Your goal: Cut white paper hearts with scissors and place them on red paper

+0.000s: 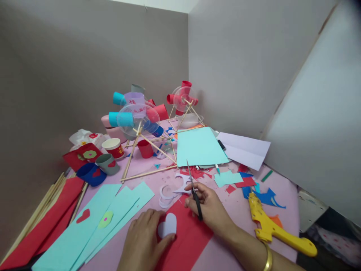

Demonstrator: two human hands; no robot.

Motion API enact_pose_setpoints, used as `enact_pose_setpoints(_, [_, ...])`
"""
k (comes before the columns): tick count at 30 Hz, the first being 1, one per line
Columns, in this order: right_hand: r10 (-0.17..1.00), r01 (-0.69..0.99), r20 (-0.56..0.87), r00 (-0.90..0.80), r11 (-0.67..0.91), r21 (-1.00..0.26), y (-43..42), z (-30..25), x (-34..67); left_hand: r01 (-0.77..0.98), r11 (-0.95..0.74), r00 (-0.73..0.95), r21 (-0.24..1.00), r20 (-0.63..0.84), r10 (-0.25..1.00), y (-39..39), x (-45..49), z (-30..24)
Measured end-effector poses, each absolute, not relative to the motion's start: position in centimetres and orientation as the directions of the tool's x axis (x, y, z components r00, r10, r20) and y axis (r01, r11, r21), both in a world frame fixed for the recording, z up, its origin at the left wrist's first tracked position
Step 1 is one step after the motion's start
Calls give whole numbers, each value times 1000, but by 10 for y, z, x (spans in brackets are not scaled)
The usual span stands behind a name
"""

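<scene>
My left hand (pixel 143 239) curls round a pale lilac paper heart (pixel 169 226), thumb at its lower right edge and fingers at its left. Beneath the heart lies a sheet of red paper (pixel 187 244). Black-handled scissors (pixel 197 201) are gripped in my right hand (pixel 210 207), one blade pointing up and away over the table. Just beyond the hands are curled lilac paper offcuts (pixel 166 196). To the left of my left hand, pale turquoise paper strips (pixel 113 222) overlap, two of them bearing a red heart (pixel 83 216) and a green flower (pixel 105 219).
A yellow glue gun (pixel 270 226) lies at right beside blue paper scraps (pixel 267 197). Stick-framed wheels with paper cups (pixel 138 116) stand at the back. Turquoise card (pixel 200 146) and a lilac sheet (pixel 245 148) lie beyond. Decorated cups (pixel 108 163) and wooden sticks (pixel 36 218) are at left.
</scene>
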State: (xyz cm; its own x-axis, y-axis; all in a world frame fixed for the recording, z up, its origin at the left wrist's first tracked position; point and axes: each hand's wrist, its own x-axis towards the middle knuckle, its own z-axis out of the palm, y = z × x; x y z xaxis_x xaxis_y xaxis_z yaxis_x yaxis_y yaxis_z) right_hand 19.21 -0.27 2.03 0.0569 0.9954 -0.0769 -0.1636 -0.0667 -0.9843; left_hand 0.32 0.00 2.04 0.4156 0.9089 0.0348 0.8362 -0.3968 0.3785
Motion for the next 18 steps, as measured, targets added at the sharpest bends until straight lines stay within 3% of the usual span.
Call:
enact_pose_setpoints(5, [995,-136,-94,12,-92,-986,-4,14,189,882,-345,370,320,-19,929,-7,9,20])
enact_pose_setpoints(9, [998,-87,-67,1,-67,-994,-5,9,185,791,-305,365,531,-7,931,-5,6,17])
enact_pose_setpoints(14, [998,-105,-49,-41,-53,-993,-9,10,181,393,39,237,919,-142,961,-4,7,13])
enact_pose_setpoints(18, [985,-129,-107,-137,-125,-984,-13,10,177,99,232,190,968,-247,950,-3,14,10])
